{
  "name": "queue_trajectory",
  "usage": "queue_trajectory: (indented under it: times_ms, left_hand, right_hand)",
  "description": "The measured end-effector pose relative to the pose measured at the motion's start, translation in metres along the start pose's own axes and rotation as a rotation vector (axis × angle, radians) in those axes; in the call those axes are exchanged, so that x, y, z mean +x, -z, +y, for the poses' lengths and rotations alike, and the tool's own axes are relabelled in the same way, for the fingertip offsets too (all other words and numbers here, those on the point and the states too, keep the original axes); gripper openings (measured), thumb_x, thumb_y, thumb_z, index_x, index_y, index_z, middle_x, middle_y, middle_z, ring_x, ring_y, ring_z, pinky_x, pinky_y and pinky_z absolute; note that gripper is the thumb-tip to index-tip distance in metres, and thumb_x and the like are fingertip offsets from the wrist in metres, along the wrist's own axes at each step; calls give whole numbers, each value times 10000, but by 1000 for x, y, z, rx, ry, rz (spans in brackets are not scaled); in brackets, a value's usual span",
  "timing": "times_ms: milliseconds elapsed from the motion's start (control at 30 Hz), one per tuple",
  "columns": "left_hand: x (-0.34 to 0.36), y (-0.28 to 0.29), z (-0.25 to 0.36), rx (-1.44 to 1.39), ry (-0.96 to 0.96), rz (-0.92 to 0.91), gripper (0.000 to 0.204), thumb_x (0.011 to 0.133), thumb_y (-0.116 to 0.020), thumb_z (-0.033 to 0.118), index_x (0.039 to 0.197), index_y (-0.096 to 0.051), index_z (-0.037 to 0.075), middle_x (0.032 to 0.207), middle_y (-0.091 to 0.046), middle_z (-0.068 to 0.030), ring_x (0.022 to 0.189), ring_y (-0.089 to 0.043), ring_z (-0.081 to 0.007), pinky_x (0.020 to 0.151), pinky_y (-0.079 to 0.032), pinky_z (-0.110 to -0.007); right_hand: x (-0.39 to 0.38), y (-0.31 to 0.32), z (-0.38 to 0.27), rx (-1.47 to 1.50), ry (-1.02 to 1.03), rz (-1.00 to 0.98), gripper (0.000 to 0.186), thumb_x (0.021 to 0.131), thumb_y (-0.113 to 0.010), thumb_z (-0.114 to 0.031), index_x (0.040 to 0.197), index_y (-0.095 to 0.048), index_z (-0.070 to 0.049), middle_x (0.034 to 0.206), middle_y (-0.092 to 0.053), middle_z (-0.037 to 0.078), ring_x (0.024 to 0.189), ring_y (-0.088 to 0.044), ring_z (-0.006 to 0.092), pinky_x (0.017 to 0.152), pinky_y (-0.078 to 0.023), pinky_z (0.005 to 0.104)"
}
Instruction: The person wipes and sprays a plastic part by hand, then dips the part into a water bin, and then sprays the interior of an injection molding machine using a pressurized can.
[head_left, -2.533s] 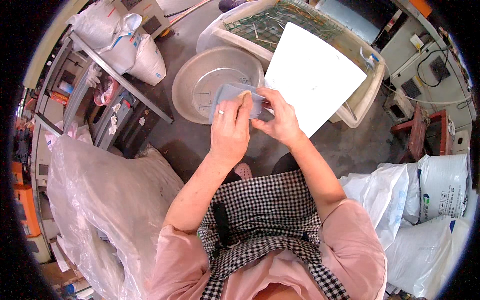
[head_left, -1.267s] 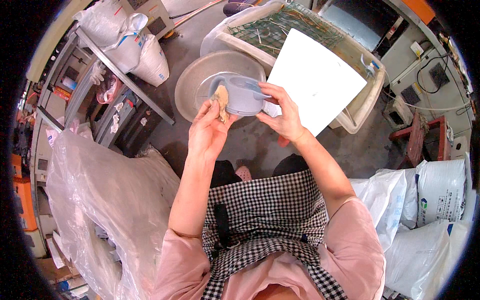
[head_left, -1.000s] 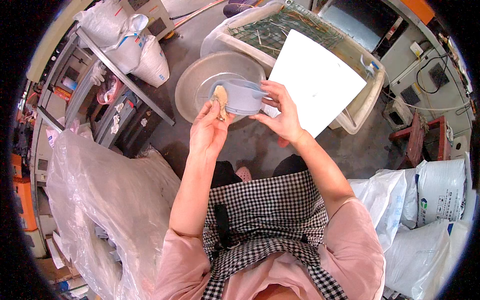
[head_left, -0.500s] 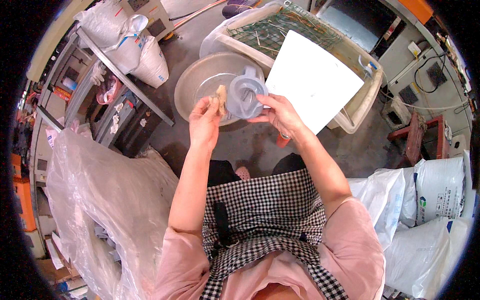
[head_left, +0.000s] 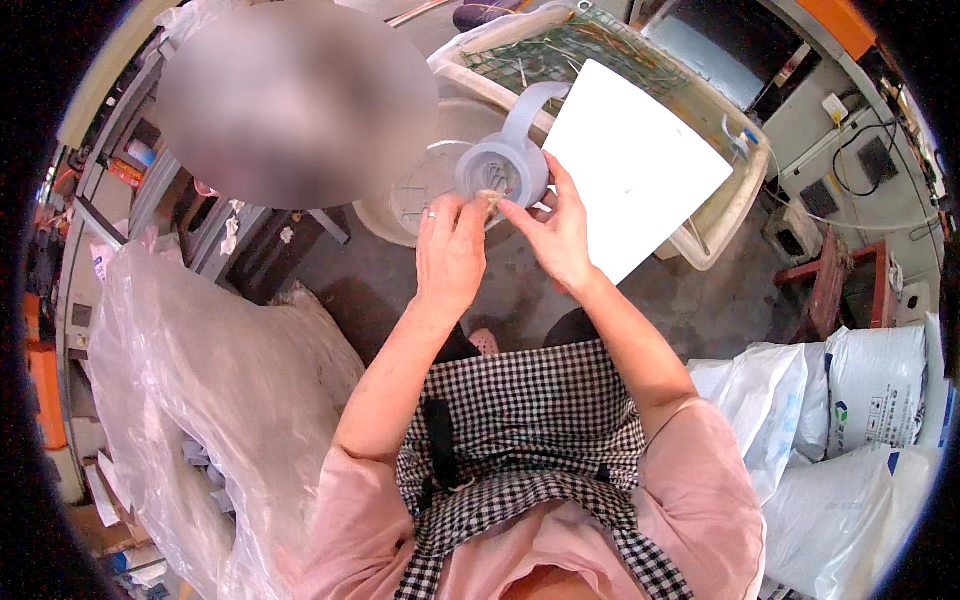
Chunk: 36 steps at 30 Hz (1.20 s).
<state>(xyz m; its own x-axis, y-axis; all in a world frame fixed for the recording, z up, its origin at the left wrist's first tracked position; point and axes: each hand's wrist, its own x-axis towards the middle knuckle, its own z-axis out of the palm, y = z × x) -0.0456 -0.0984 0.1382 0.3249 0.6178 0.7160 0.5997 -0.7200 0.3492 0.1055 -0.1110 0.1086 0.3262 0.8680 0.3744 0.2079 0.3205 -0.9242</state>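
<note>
My right hand (head_left: 550, 235) grips a translucent plastic jug (head_left: 537, 178) by its side. The jug's mouth faces me, its handle pointing away, and thin metal-looking pieces show inside. My left hand (head_left: 452, 250) pinches a small tan, crumpled piece (head_left: 490, 198) at the jug's near rim; its material is unclear. The right thumb reaches beside this piece. Beyond my hands, a round basin (head_left: 375, 215) stands on the floor with thin wire-like pieces in it. A white board (head_left: 640, 170) slopes just right of the jug.
A long pale tub (head_left: 705, 247) with green netting (head_left: 530, 62) lies behind the board. Clear plastic sheeting (head_left: 190, 330) covers a pile at left; white sacks (head_left: 870, 390) stack at right. A red stand (head_left: 835, 280) is far right. A blurred patch hides the upper left.
My left hand has moved right, bringing the tan piece to the jug's rim. The jug has turned, its handle now reaching farther away. A blurred patch has come in at upper left.
</note>
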Motion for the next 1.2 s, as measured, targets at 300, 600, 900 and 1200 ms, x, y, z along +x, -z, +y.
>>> queue_trajectory:
  times_ms: [300,600,900,1200]
  left_hand:
    - [-9,-12,-11,56,208,-293,188,753,-547,5,924,-625,2,887,-550,-199,824,-568,-381,706,-458,-453]
    - [-10,6,-28,63,376,-101,143,791,-580,0,928,-620,-17,871,-552,-189,805,-574,-372,699,-461,-437]
    - [-23,-8,-36,13,304,-132,90,764,-568,1,852,-578,-13,855,-545,-207,786,-545,-408,692,-450,-463]
    - [-125,-5,-244,-1017,1747,380,191,844,-585,-8,1004,-521,-90,881,-603,-173,692,-622,-251,588,-571,-311]
  right_hand:
    - [-1,-6,16,55,-6,62,801,724,-761,-158,1324,-276,61,1189,-467,204,1045,-536,264,827,-486,333]
    - [8,3,20,194,-143,120,694,797,-701,-122,1314,-290,87,1131,-475,160,949,-589,214,781,-513,297]
    - [3,-16,38,191,-245,93,759,776,-727,-184,1315,-278,104,1212,-473,215,1031,-545,257,847,-473,335]
    - [-3,-17,52,247,-565,59,679,819,-678,-259,1284,-344,107,1213,-462,206,998,-547,240,764,-514,316]
